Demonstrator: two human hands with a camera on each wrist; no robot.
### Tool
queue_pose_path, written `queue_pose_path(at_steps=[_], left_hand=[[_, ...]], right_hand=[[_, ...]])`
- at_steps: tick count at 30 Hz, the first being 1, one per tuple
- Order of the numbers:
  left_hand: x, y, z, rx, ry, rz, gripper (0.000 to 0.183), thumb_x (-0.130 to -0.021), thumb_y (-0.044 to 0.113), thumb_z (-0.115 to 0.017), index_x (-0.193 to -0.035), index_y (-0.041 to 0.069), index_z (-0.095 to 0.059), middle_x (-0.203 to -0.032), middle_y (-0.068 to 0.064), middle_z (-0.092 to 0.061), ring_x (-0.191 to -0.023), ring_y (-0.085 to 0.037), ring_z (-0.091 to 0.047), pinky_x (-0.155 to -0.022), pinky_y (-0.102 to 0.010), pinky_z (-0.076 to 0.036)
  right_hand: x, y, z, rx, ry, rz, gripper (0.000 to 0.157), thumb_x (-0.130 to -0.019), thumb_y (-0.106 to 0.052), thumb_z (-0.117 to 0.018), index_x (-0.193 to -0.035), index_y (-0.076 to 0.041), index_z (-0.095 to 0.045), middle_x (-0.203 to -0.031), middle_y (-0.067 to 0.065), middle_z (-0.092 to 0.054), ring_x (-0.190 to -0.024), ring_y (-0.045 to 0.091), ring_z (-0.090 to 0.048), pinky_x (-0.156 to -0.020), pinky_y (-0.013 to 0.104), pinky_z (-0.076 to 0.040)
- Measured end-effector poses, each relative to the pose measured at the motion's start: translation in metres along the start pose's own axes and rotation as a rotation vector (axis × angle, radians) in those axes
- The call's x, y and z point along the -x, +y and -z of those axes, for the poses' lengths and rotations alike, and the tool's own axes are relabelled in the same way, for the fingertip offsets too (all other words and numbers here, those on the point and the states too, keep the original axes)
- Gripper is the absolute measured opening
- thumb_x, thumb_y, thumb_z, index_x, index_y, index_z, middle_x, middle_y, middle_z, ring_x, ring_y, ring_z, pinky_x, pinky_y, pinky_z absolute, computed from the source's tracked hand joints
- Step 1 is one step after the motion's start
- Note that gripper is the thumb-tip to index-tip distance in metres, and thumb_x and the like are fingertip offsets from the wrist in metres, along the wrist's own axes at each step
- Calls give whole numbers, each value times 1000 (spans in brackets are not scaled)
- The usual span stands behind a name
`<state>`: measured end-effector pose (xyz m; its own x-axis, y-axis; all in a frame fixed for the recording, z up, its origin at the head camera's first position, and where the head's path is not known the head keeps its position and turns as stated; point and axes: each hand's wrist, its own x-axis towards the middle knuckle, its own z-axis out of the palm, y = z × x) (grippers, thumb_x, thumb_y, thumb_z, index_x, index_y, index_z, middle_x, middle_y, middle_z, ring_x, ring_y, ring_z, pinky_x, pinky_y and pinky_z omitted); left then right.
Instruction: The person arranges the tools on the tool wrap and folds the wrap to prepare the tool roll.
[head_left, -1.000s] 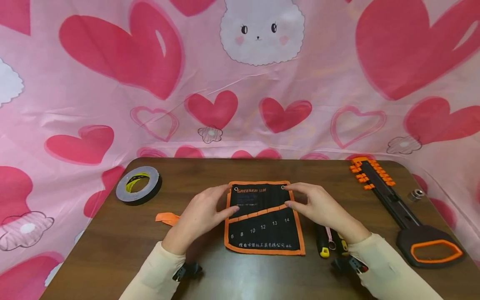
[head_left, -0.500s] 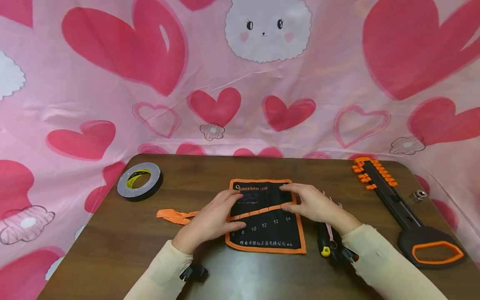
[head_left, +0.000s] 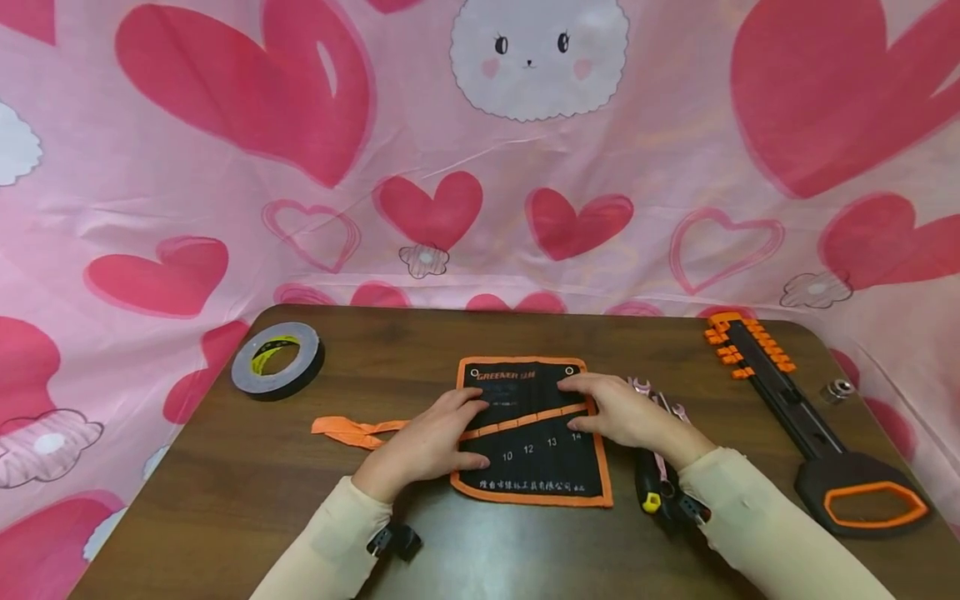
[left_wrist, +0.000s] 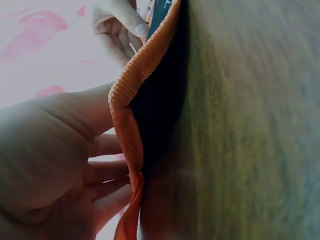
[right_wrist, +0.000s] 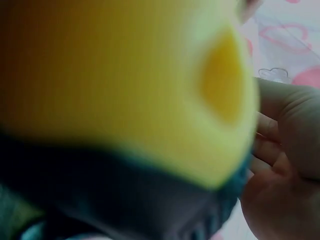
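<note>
Black fabric tool pouch w/ orange trim (head_left: pixel 531 429) lies mid dark-brown wood table (head_left: pixel 397 346), btwn L & R edges. L hand (head_left: pixel 426 433) & R hand (head_left: pixel 628 412) apart, fingers relaxed over pouch's opp. sides; prob. smoothing step, next move likely needs light, even pressure.

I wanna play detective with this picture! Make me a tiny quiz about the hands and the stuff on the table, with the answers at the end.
1. Pick one: what colour trims the pouch?
A) blue
B) orange
C) green

2. True or false: in the head view, the tape roll is nearer the left hand than the right hand.

3. Fill in the blank: on the pouch, the number just right of 12 in the head view is ___.

Key: 1. B; 2. True; 3. 13
</note>
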<state>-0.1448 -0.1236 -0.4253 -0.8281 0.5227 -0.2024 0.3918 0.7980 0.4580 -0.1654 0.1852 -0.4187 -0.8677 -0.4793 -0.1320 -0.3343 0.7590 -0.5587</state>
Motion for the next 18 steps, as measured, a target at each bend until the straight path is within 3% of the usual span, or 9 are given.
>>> queue_pose_path(at_steps=[6,18], left_hand=[[-1,1,2,-22,17,-20,81,-88,41,-90,-154,5,-58,-168,-14,-45,-153,-33,-44,-121,-53,-49],[-4,-4,7,-29,-16,-10,88,-86,48,-91,-155,7,-56,-167,-13,-47,-151,-32,-47,-122,-52,-47]], right_hand=[[-1,1,2,60,1,44,55,-95,-16,-85,-143,0,-66,-148,20,-65,-138,42,-61,-114,60,-51],[6,4,-6,107,16,132,49,-94,-22,-86,-137,-2,-71,-141,16,-66,-132,40,-62,-110,60,-53]])
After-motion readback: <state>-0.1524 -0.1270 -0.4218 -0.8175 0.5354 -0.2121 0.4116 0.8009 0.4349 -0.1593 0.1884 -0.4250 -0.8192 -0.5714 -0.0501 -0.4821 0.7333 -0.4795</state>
